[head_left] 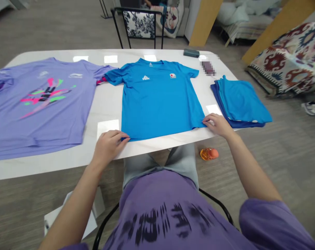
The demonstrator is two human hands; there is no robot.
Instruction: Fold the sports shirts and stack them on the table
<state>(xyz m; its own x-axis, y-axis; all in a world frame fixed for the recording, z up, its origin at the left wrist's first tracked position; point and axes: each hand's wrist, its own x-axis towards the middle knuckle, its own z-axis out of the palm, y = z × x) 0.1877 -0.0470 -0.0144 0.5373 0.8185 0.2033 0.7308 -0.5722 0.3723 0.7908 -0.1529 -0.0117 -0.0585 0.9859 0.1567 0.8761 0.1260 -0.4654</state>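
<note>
Blue tee [160,100] lies flat, front up, on the white table [102,107], hem nr the person, btwn the purple tee [58,125] & the folded pile [240,100]. L hand [109,144] has thumb & fingertips pinched on one hem corner; R hand [218,125] likewise on the other. Both grips look closed on thin cloth, w/ next to no gap.

Risks, I'd say: fabric looks slick, so a light pinch could slip & drop a corner; uneven pull could skew the hem, which puckers a bit nr the R hand. Blue sleeve meets the purple sleeve, so a tug might drag that tee too. R hand is close to the pile & could knock it.

Hard to see: no. of layers pinched, blue tee's back, pile's inner folds. Purple tee is cut off at L; pixelated item [208,68] can't be ID'd.
</note>
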